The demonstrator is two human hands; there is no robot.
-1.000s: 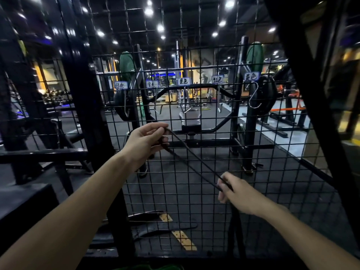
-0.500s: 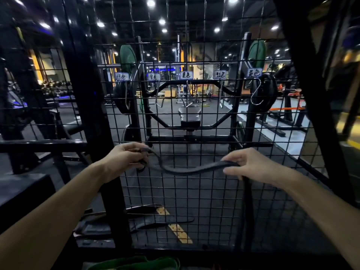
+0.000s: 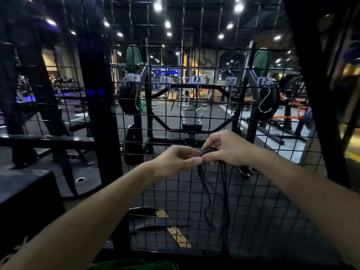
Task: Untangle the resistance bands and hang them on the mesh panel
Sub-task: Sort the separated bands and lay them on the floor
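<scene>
Gripping a black resistance band, left hand and right hand touching, mesh panel, dim gym floor

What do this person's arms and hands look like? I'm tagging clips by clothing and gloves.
Both forearms are bare up to the frame edge: no sleeves show. The left hand and right hand wear no gloves, and no rings, watch or wristband are visible. The light is dim, so small marks cannot be told.
</scene>
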